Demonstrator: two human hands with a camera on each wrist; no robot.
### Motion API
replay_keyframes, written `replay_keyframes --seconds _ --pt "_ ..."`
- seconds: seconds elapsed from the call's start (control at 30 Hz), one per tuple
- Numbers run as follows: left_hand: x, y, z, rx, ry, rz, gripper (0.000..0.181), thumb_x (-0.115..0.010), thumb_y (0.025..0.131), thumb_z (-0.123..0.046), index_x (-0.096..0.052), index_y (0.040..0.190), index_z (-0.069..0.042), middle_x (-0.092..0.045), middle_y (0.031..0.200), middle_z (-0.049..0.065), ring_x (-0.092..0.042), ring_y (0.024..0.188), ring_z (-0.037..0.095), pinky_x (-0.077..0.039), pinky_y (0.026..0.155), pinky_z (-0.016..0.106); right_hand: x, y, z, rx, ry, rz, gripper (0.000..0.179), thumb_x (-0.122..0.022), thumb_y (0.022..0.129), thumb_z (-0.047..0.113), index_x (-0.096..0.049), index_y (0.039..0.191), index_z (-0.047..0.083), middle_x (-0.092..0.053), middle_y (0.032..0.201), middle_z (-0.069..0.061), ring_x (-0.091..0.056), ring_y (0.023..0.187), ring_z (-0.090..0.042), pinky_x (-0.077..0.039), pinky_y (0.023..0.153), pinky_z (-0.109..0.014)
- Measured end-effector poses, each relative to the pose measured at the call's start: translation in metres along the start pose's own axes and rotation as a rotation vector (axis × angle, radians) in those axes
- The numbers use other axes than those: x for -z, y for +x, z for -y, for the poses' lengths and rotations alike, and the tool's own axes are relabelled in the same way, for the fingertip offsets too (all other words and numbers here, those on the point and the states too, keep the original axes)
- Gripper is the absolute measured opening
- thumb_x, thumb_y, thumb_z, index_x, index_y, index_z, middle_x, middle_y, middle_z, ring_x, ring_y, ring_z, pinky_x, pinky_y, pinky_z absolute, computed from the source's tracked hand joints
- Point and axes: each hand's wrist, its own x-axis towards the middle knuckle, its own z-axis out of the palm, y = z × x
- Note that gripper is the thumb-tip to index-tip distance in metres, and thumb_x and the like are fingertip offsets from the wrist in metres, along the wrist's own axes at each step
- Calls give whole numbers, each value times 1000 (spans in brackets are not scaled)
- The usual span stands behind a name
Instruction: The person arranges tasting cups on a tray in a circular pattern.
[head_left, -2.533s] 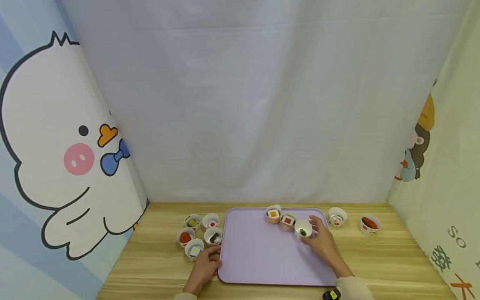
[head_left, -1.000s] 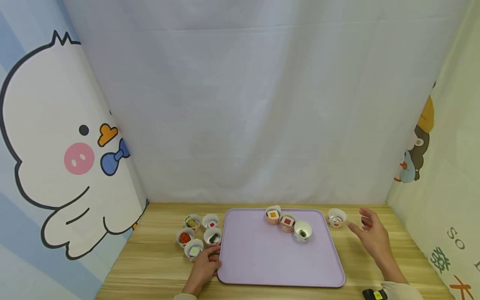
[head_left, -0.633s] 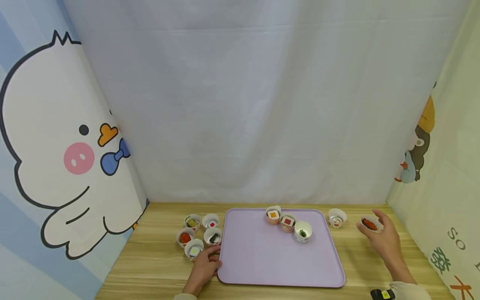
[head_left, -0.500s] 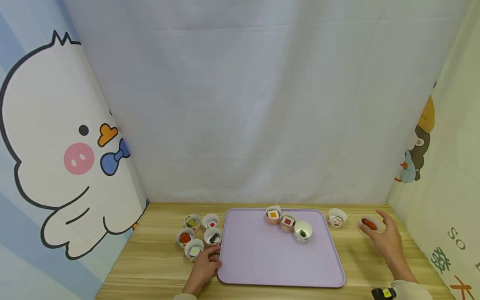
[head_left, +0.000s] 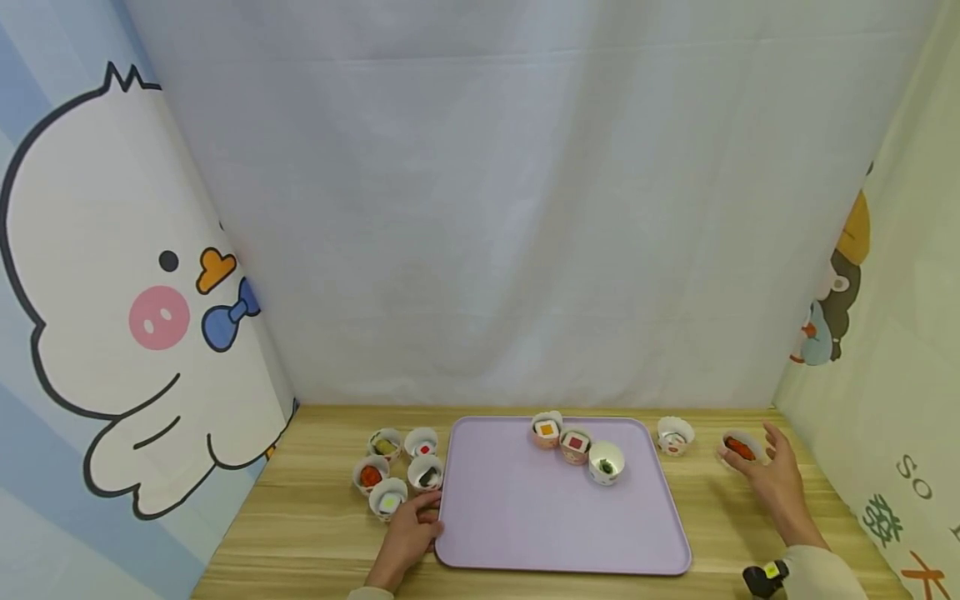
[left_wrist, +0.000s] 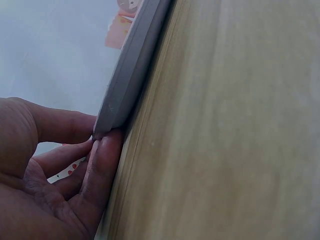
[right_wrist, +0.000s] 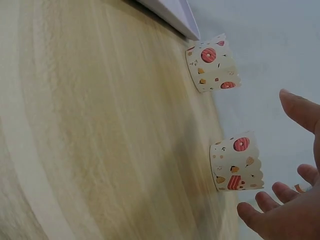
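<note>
In the head view, my left hand (head_left: pixel 407 533) grips the left edge of a lilac tray (head_left: pixel 555 533); the left wrist view shows the tray's grey rim (left_wrist: pixel 132 75) between the fingers. My right hand (head_left: pixel 776 479) hovers, fingers spread, around a paper baking cup (head_left: pixel 759 454) with something red-orange in it. A gap separates those fingers from the printed paper cup (right_wrist: pixel 237 162) in the right wrist view. Along the tray's far side stand three cups: one with an orange-marked white piece (head_left: pixel 547 429), one with a red-marked piece (head_left: pixel 575 446), and one holding something green (head_left: pixel 606 465).
Left of the tray, several more paper cups (head_left: pixel 388 500) cluster on the wooden table (head_left: pixel 300 533), close to my left hand. Another cup (head_left: pixel 675 436) stands between the tray and my right hand. A white cloth (head_left: pixel 480 250) hangs behind the table.
My right hand has left the cup with the green content on the tray and moved right to the cup with the red-orange content. My left hand has stayed put.
</note>
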Motion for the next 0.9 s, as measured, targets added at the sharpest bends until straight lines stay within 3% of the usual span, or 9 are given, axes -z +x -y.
replay_keyframes --seconds 0.4,0.9 --pt "0 -2 -3 -8 -14 7 55 -60 77 8 -53 131 12 -66 106 22 -60 77 15 -54 54 31 -7 15 -18 -94 64 23 101 -66 92 34 6 157 6 -1 163 -27 -18 145 -49 -27 113 -59" --pt "0 -2 -3 -11 -13 11 54 -60 77 7 -53 130 12 -67 101 19 -60 76 15 -54 54 31 -8 27 -25 -85 -59 35 96 -65 91 35 -4 156 -2 -12 156 -38 -26 138 -53 -28 111 -61"
